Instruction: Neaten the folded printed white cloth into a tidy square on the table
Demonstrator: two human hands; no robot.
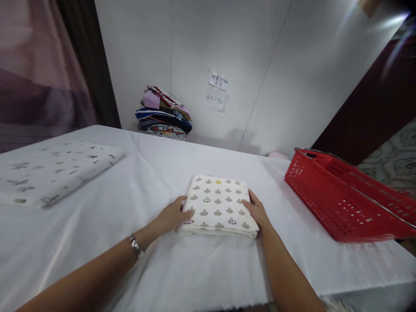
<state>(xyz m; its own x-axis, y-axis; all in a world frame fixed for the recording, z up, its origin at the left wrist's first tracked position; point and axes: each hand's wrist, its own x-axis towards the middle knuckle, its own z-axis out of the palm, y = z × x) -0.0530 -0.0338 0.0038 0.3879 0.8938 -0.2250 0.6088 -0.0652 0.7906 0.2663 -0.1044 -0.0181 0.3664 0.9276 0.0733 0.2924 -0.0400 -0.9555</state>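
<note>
Both flat, left hand (pixel 172 215), right hand (pixel 258 211), flanking folded cloth (pixel 219 206)

I count two hands, left (pixel 172 216) and right (pixel 258 211), and one watch (pixel 135 246). Two folded cloths: one (pixel 218 205) between the hands, one (pixel 55 170) far left. One red basket (pixel 347 195), one clothes pile (pixel 164 113), two notes (pixel 216 91) and one table (pixel 156 164).
</note>
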